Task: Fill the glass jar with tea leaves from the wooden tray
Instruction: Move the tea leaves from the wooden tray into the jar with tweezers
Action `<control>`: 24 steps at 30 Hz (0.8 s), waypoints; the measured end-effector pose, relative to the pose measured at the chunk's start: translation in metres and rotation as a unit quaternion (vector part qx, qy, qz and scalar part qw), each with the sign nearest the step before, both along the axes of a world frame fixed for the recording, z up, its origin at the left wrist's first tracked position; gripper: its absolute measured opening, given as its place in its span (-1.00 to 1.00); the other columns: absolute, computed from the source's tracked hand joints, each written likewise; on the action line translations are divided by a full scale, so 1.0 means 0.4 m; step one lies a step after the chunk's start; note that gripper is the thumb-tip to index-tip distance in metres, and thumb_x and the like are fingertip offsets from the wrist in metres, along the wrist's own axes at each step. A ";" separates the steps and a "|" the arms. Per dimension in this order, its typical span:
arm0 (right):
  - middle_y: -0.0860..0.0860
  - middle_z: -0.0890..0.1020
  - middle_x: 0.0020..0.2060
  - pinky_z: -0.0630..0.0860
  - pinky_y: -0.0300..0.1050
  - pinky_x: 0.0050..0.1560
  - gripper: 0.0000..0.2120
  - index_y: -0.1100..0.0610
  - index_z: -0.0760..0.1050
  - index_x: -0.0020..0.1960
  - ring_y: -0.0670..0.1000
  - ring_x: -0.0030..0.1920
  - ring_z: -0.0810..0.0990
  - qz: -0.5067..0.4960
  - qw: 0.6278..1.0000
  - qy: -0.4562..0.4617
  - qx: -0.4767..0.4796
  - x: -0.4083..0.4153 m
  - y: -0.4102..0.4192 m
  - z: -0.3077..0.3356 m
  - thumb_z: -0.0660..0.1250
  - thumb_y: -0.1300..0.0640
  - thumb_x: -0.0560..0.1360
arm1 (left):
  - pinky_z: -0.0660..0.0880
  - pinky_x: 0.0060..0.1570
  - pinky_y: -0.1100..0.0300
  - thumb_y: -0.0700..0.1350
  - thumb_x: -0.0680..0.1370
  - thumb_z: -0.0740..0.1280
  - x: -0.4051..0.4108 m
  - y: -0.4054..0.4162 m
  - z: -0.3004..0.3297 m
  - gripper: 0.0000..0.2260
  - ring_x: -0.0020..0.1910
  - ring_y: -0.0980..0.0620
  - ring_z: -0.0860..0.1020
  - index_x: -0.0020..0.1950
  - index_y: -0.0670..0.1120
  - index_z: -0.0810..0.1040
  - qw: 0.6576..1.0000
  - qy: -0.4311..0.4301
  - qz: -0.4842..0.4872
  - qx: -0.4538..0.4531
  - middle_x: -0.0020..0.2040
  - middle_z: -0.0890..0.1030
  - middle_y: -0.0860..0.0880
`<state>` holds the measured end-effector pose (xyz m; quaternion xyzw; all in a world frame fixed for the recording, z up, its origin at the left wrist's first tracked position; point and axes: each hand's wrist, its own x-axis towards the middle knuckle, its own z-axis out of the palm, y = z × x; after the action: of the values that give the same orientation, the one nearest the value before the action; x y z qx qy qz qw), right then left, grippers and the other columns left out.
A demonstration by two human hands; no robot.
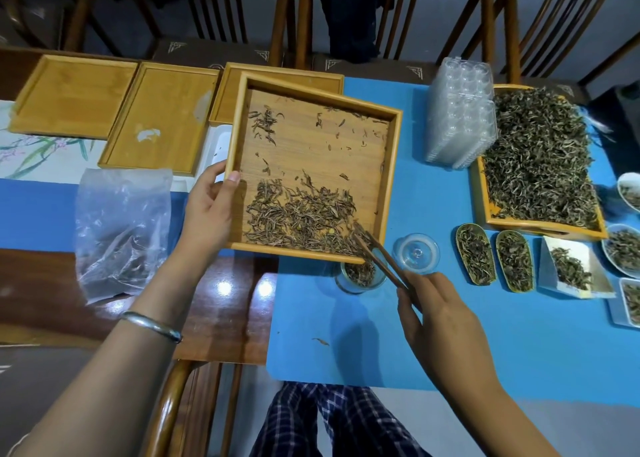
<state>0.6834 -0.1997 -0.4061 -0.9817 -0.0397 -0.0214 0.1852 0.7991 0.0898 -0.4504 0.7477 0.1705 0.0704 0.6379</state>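
My left hand point(209, 210) grips the left rim of a square wooden tray point(393, 165), which is lifted and tilted over the blue mat. Dark tea leaves point(301, 217) lie heaped along the tray's near edge. My right hand point(440, 314) holds wooden tongs point(379, 255), whose tips reach into the leaves at the tray's near right corner. Just below that corner stands the small glass jar point(360, 276), partly filled with leaves and partly hidden by the tray's edge. The jar's glass lid point(415, 254) lies on the mat to its right.
Three empty wooden trays point(72, 96) line the back left. A plastic bag point(121, 228) lies at the left. At right are a tray heaped with tea point(536, 158), stacked clear plastic containers point(460, 110), and several small dishes of leaves point(512, 259). Chairs stand behind the table.
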 end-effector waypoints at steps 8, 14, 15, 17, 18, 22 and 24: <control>0.05 0.58 -0.17 0.54 0.07 -0.45 -0.78 0.19 0.58 0.11 0.16 -0.30 0.63 -0.015 0.998 0.039 0.045 -0.051 -0.036 0.001 0.38 0.20 0.47 | 0.53 0.02 0.11 -0.07 0.65 0.23 0.001 0.003 -0.002 -0.78 -0.15 0.20 0.60 0.28 -0.05 0.47 1.000 0.000 -0.006 -0.005 -0.10 0.62 0.07; -0.02 0.59 -0.20 0.50 -0.08 -0.51 -0.80 0.11 0.59 0.05 0.02 -0.38 0.60 0.006 0.999 0.000 0.054 -0.028 -0.031 0.039 0.43 0.19 0.42 | 0.52 -0.10 0.25 -0.07 0.64 0.24 0.004 0.003 -0.009 -0.79 -0.22 0.27 0.58 0.27 -0.03 0.47 1.000 -0.004 0.001 -0.001 -0.13 0.61 0.07; -0.02 0.60 -0.20 0.50 -0.09 -0.51 -0.79 0.10 0.59 0.05 0.02 -0.39 0.60 0.020 0.998 -0.010 0.056 -0.011 -0.016 0.044 0.45 0.20 0.41 | 0.50 -0.13 0.29 -0.08 0.64 0.25 0.004 0.003 -0.010 -0.78 -0.23 0.28 0.57 0.28 -0.06 0.47 1.000 -0.005 0.005 0.000 -0.14 0.60 0.07; -0.01 0.60 -0.18 0.52 -0.08 -0.50 -0.78 0.10 0.59 0.09 0.06 -0.34 0.61 0.067 0.996 -0.035 0.053 0.029 0.029 0.051 0.42 0.18 0.45 | 0.50 -0.13 0.27 -0.09 0.64 0.25 0.006 0.004 -0.011 -0.75 -0.21 0.22 0.57 0.30 -0.09 0.47 1.000 -0.005 0.007 -0.004 -0.14 0.59 0.05; 0.00 0.59 -0.17 0.53 -0.07 -0.50 -0.78 0.10 0.58 0.11 0.08 -0.31 0.61 0.088 0.994 -0.046 0.050 0.051 0.056 0.053 0.41 0.17 0.46 | 0.50 -0.11 0.24 -0.09 0.64 0.25 0.006 0.005 -0.012 -0.74 -0.19 0.19 0.57 0.32 -0.11 0.46 1.000 -0.004 0.007 -0.006 -0.13 0.60 0.04; 0.06 0.60 -0.15 0.50 -0.08 -0.52 -0.77 0.16 0.59 0.12 0.11 -0.28 0.61 0.155 0.984 -0.077 0.049 0.113 0.154 0.044 0.41 0.17 0.47 | 0.50 -0.16 0.32 -0.08 0.64 0.25 0.005 0.008 -0.019 -0.73 -0.22 0.25 0.58 0.32 -0.11 0.46 1.000 -0.004 0.007 -0.006 -0.14 0.60 0.06; 0.05 0.60 -0.15 0.50 -0.11 -0.51 -0.79 0.17 0.59 0.12 0.08 -0.29 0.60 0.187 0.978 -0.076 0.054 0.119 0.181 0.033 0.37 0.17 0.50 | 0.50 -0.15 0.38 -0.06 0.64 0.25 0.004 0.011 -0.023 -0.73 -0.22 0.31 0.58 0.32 -0.10 0.46 1.000 -0.004 0.006 0.004 -0.13 0.61 0.07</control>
<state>0.7310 -0.1272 -0.3929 -0.9410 -0.2353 -0.0635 0.2348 0.8009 0.0941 -0.4594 0.7488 0.1725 0.0776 0.6352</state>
